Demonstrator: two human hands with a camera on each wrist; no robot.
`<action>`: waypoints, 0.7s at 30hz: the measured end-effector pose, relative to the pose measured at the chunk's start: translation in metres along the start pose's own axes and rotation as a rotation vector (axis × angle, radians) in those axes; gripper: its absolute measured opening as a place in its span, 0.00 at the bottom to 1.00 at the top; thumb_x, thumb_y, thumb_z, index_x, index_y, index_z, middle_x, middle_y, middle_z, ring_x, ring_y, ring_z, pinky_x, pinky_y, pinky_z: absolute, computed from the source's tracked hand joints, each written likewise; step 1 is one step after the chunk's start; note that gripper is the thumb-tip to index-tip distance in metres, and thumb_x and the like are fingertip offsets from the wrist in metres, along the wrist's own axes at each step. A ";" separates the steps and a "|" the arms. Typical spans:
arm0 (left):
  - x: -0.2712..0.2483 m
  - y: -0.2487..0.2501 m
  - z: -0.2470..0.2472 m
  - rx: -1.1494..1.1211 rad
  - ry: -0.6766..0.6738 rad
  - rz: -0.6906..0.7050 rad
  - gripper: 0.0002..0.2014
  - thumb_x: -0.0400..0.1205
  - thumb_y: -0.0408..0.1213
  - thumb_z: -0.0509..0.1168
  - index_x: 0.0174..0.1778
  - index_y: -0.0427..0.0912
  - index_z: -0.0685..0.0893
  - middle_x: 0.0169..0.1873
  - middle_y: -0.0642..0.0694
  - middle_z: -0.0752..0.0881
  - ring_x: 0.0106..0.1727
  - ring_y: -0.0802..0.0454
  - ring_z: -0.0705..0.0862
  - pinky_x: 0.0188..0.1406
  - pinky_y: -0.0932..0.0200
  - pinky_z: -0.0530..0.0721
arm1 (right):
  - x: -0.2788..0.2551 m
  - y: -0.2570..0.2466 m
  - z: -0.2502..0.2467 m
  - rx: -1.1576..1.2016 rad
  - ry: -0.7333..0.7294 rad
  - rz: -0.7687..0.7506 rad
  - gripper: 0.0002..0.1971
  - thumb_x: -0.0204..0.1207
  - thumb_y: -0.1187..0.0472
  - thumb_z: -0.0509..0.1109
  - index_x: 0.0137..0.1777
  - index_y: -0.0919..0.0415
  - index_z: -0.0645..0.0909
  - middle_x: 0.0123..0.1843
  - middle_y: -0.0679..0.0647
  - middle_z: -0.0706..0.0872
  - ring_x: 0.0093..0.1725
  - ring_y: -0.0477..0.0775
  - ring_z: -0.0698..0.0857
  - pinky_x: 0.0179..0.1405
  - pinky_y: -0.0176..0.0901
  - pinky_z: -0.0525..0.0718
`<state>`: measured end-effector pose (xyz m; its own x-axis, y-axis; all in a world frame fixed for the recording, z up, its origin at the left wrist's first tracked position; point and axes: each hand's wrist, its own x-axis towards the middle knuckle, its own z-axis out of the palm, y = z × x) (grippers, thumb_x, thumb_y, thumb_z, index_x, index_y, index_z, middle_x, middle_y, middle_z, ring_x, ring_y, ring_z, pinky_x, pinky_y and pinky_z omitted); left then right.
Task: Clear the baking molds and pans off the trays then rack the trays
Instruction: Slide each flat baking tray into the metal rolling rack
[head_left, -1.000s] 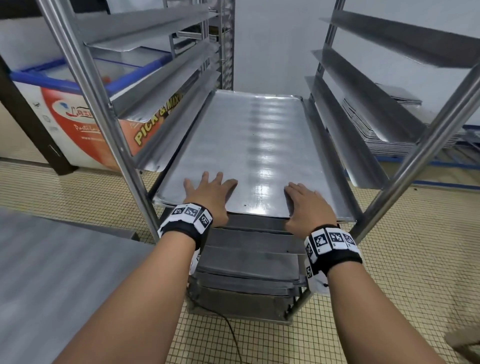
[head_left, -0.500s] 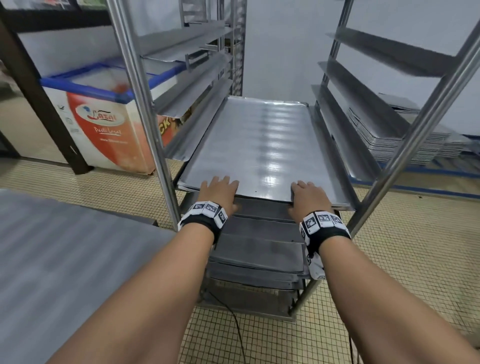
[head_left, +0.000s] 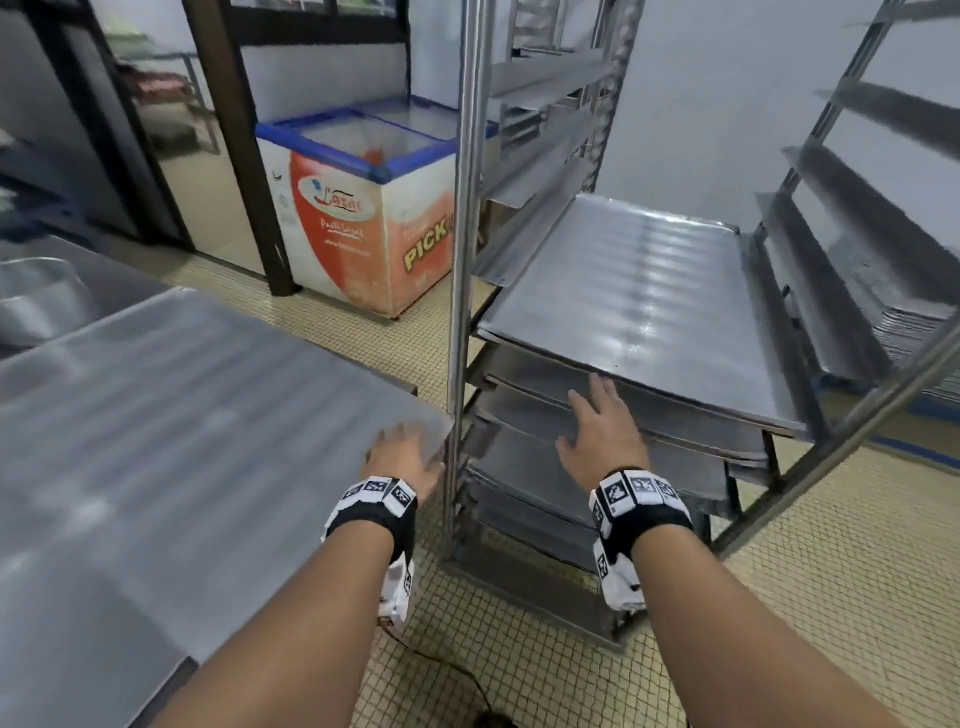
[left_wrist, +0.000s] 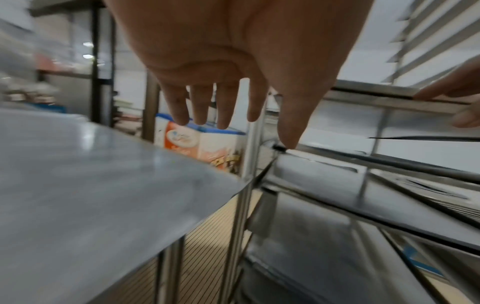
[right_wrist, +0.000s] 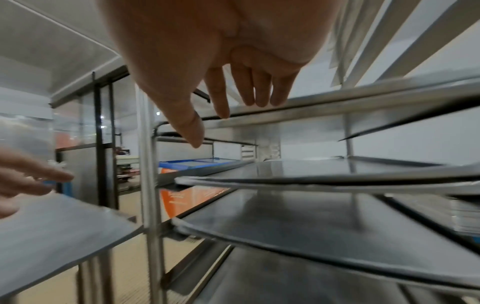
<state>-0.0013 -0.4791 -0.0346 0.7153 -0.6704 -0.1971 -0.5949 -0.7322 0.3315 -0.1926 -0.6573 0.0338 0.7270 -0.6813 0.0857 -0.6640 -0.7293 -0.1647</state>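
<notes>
My left hand (head_left: 402, 457) has its fingers (left_wrist: 200, 107) straight and slightly spread, holding nothing, above the near corner of the steel surface (head_left: 171, 431), just beside the rack's front post (head_left: 460, 291). My right hand (head_left: 602, 436) is likewise loose and empty, fingers (right_wrist: 249, 86) extended toward the front edge of the top tray (head_left: 639, 301); I cannot tell whether the fingertips touch it. That tray sits on the rails of the rack (head_left: 810, 332), level, with several darker trays (head_left: 524, 457) stacked on the rails beneath it. Beyond the rack, to the left, stands a chest freezer (head_left: 363, 228) with a blue-rimmed glass lid. A pile of flat trays (head_left: 914, 317) lies far right, behind the rack. The floor (head_left: 810, 582) is small pale tile.
</notes>
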 end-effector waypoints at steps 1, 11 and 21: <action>-0.008 -0.017 0.008 -0.013 -0.015 -0.072 0.35 0.83 0.54 0.61 0.85 0.52 0.58 0.83 0.40 0.62 0.84 0.33 0.58 0.80 0.38 0.65 | 0.005 -0.010 0.010 0.006 -0.037 -0.033 0.35 0.81 0.51 0.66 0.86 0.56 0.58 0.89 0.58 0.47 0.88 0.58 0.46 0.86 0.51 0.49; -0.092 -0.100 0.059 -0.105 -0.068 -0.599 0.35 0.86 0.65 0.46 0.83 0.67 0.33 0.82 0.45 0.24 0.83 0.32 0.26 0.74 0.18 0.39 | 0.068 -0.107 0.087 0.064 -0.359 -0.312 0.34 0.80 0.47 0.68 0.84 0.55 0.63 0.87 0.51 0.56 0.85 0.57 0.60 0.76 0.57 0.72; -0.126 -0.095 0.081 -0.217 0.029 -0.662 0.43 0.77 0.75 0.51 0.81 0.72 0.34 0.80 0.55 0.21 0.80 0.40 0.20 0.74 0.19 0.31 | 0.106 -0.143 0.140 0.146 -0.634 -0.403 0.56 0.68 0.41 0.79 0.87 0.64 0.51 0.88 0.58 0.51 0.87 0.60 0.51 0.85 0.55 0.55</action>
<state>-0.0645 -0.3349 -0.1156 0.9135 -0.0851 -0.3977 0.0546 -0.9433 0.3274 0.0034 -0.6166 -0.0711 0.8984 -0.1655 -0.4068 -0.3284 -0.8682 -0.3719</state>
